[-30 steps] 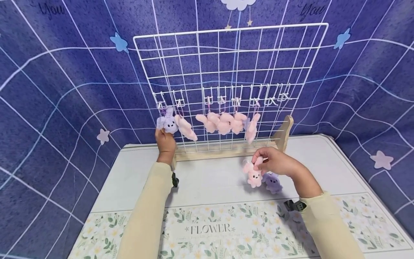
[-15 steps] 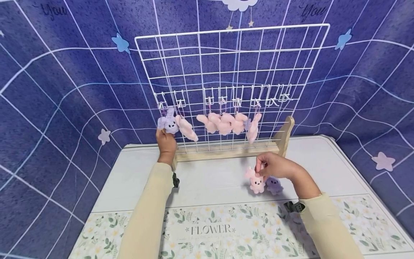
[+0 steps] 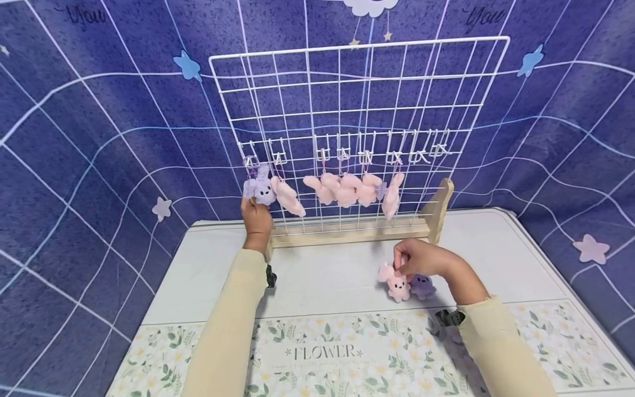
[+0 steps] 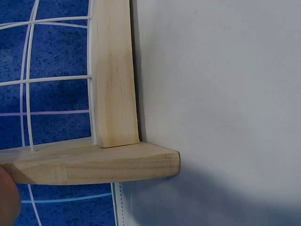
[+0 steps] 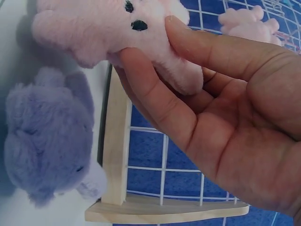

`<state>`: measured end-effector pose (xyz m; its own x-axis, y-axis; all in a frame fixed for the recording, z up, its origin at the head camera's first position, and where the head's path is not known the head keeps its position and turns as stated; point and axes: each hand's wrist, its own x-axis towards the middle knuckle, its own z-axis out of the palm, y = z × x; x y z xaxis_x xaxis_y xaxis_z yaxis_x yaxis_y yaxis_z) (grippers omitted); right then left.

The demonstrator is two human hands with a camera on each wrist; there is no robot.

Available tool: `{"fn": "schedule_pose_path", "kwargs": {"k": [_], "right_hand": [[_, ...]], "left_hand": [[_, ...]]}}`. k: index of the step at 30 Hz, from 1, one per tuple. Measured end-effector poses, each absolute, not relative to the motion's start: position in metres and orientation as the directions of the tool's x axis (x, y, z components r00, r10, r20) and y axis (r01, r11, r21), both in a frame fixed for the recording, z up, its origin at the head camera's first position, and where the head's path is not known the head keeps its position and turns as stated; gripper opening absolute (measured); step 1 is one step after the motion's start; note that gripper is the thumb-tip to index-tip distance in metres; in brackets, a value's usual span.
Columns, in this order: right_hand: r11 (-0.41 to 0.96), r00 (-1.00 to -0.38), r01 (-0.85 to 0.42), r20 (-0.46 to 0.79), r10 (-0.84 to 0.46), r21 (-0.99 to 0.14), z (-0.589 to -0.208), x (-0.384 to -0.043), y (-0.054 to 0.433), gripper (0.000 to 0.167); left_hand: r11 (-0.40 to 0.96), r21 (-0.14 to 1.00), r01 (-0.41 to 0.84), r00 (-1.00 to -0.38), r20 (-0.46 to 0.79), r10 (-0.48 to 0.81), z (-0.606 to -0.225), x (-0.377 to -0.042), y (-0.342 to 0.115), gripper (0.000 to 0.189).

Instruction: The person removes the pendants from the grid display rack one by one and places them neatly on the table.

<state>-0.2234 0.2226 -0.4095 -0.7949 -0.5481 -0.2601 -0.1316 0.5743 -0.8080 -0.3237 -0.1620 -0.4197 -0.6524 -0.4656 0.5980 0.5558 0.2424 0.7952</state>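
Observation:
In the head view, my left hand point(image 3: 256, 219) holds a light purple plush bunny charm point(image 3: 265, 193) from below at the rack's left end. The charm hangs from a hook by a purple strap, and some fingers are hidden behind it. Just a bit of that hand shows in the left wrist view. Over the table, my right hand point(image 3: 425, 259) pinches a pink plush bunny charm point(image 3: 399, 286) between thumb and fingers, its face towards me. Right beside it, a darker purple plush charm point(image 3: 422, 286) lies on the white table, as the right wrist view point(image 5: 51, 136) also shows.
A white wire grid rack point(image 3: 357, 49) stands on a wooden base point(image 3: 347, 237). Several pink charms point(image 3: 347, 190) hang from its hooks; two hooks point(image 3: 429, 153) at the right hold nothing. A floral mat point(image 3: 322, 353) covers the table's front.
My right hand has lowered the pink bunny charm towards the table, slightly right, beside the purple one. My left hand stays at the light purple bunny charm.

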Motion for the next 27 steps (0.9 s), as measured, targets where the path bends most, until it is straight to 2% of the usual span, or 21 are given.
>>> {"fn": "schedule_pose_path", "kwargs": {"k": [7,16,23,27], "right_hand": [[0.582,-0.806,-0.114,-0.268,-0.528,-0.805,-0.418,-0.227,0.225,0.014],[0.624,-0.829,-0.105,-0.279,-0.485,-0.774,-0.428,-0.232,0.226,0.015],[0.617,-0.835,-0.119,-0.259,-0.486,-0.778,-0.433,-0.234,0.223,0.016],[0.620,-0.840,-0.132,-0.244,-0.484,-0.773,-0.435,-0.234,0.221,0.019]], "left_hand": [[0.258,0.773,0.580,-0.620,0.624,-0.477,-0.420,-0.323,-0.161,0.084],[0.268,0.784,0.560,-0.627,0.613,-0.481,-0.421,-0.323,-0.161,0.086],[0.294,0.796,0.529,-0.628,0.600,-0.496,-0.445,-0.350,-0.171,0.089],[0.309,0.797,0.518,-0.634,0.601,-0.487,-0.449,-0.353,-0.176,0.086]]}}
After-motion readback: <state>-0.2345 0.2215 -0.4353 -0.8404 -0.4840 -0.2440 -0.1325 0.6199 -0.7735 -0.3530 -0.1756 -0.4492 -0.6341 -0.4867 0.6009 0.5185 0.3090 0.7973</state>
